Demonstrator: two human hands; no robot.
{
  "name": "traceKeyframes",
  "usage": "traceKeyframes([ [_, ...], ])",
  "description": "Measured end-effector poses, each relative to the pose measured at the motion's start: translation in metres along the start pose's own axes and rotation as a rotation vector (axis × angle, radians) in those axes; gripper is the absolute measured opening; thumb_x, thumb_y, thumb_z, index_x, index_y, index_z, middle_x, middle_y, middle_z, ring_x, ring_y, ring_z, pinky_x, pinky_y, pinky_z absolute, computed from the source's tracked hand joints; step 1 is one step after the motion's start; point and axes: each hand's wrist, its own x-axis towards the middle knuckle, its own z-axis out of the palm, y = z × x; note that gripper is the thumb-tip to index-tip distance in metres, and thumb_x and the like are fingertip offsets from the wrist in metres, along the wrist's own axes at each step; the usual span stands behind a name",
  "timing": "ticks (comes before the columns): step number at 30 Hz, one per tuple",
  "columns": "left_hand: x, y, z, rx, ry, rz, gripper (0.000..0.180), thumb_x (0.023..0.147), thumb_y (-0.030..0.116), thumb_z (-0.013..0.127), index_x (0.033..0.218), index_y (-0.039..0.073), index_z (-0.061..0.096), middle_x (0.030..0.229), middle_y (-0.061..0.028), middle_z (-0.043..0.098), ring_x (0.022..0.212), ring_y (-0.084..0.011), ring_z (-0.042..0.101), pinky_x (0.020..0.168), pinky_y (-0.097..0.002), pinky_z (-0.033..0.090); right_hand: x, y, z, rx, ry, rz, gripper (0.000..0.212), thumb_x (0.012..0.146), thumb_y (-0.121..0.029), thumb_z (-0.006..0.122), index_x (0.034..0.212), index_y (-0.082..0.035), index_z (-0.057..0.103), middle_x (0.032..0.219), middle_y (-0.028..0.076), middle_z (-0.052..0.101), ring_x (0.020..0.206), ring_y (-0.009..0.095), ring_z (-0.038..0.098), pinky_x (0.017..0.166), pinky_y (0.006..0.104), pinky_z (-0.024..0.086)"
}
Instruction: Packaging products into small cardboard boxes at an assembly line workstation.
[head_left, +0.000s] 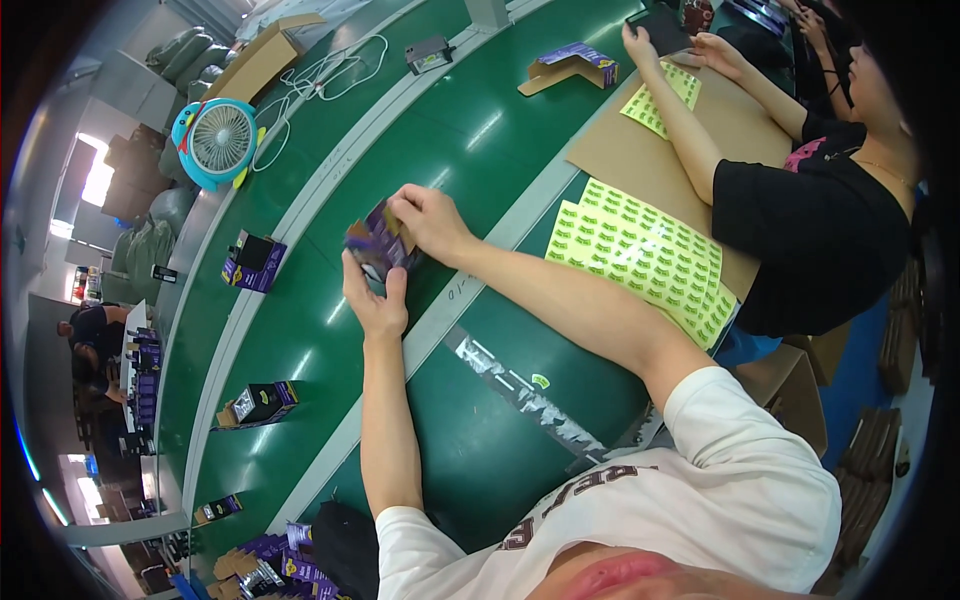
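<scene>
small purple carton [378,243] | partly folded, flaps open | tilted | above green belt, between both hands

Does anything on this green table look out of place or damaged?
Nothing looks damaged. Both hands, left hand and right hand, hold a small purple box. One oddity: a grey strip lies stuck diagonally across the green table, with a worn, patchy surface.

surface: green conveyor belt [480,140]
on belt: open purple boxes [252,262], [262,402], [570,66]
side bench: yellow sticker sheets [640,255] on cardboard [640,160]
</scene>
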Motion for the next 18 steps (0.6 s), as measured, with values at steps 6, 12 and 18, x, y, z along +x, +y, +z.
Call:
traceKeyframes([
  [6, 0.005, -0.028, -0.011, -0.244, 0.193, -0.226, 0.037, 0.102, 0.029, 0.040, 0.118, 0.001, 0.058, 0.103, -0.0089, 0.065, 0.084, -0.0191, 0.059, 0.074, -0.0322, 0.047, 0.019, 0.028, 0.015, 0.636, 0.094, 0.222, 0.023, 0.090, -0.005, 0.046, 0.096, -0.005, 0.068, 0.085, 0.005, 0.068, 0.074, 0.014, 0.063, 0.066, 0.0279, 0.051],
  [12, 0.012, -0.028, -0.001, 0.166, 0.189, -0.171, 0.023, 0.092, 0.021, 0.053, 0.096, 0.003, 0.067, 0.092, -0.0138, 0.069, 0.078, -0.0328, 0.064, 0.071, -0.0401, 0.050, 0.059, 0.075, -0.041, 0.864, -0.105, 0.291, 0.027, 0.099, -0.010, 0.042, 0.119, 0.001, 0.056, 0.102, 0.014, 0.066, 0.085, 0.022, 0.064, 0.071, 0.0340, 0.053],
  [18, 0.008, -0.033, -0.015, 0.259, 0.097, -0.214, 0.019, 0.084, 0.024, 0.059, 0.080, 0.007, 0.066, 0.080, -0.0113, 0.070, 0.075, -0.0375, 0.063, 0.066, -0.0438, 0.049, -0.029, -0.051, 0.025, 0.694, -0.464, 0.416, 0.028, 0.099, -0.017, 0.042, 0.116, 0.001, 0.055, 0.100, 0.014, 0.063, 0.076, 0.021, 0.058, 0.058, 0.0309, 0.046],
])
